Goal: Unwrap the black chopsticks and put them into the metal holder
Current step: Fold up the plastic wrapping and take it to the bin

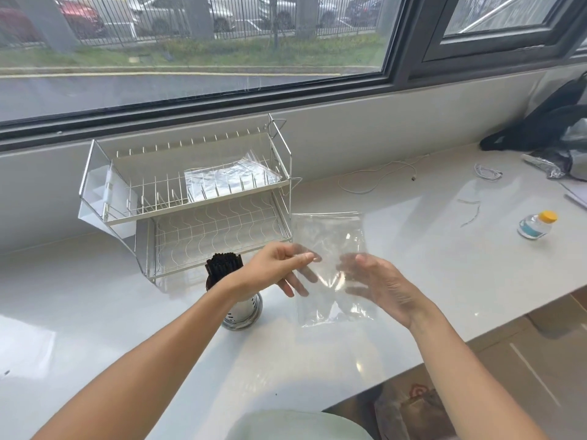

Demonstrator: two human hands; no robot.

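Note:
Several black chopsticks [222, 266] stand upright in the metal holder [244, 314] on the white counter, partly hidden behind my left forearm. My left hand [279, 268] pinches the left edge of an empty clear plastic wrapper [330, 249], held up above the counter to the right of the holder. My right hand [378, 287] is behind the wrapper's lower right part, fingers spread and touching the plastic; whether it grips the wrapper is unclear.
A two-tier metal dish rack [197, 198] with a plastic sheet on its top tier stands behind the holder. At the right lie a white cable [378, 179], a small bottle with a yellow cap [538, 224] and a black bag [546, 122]. The counter edge drops off at the lower right.

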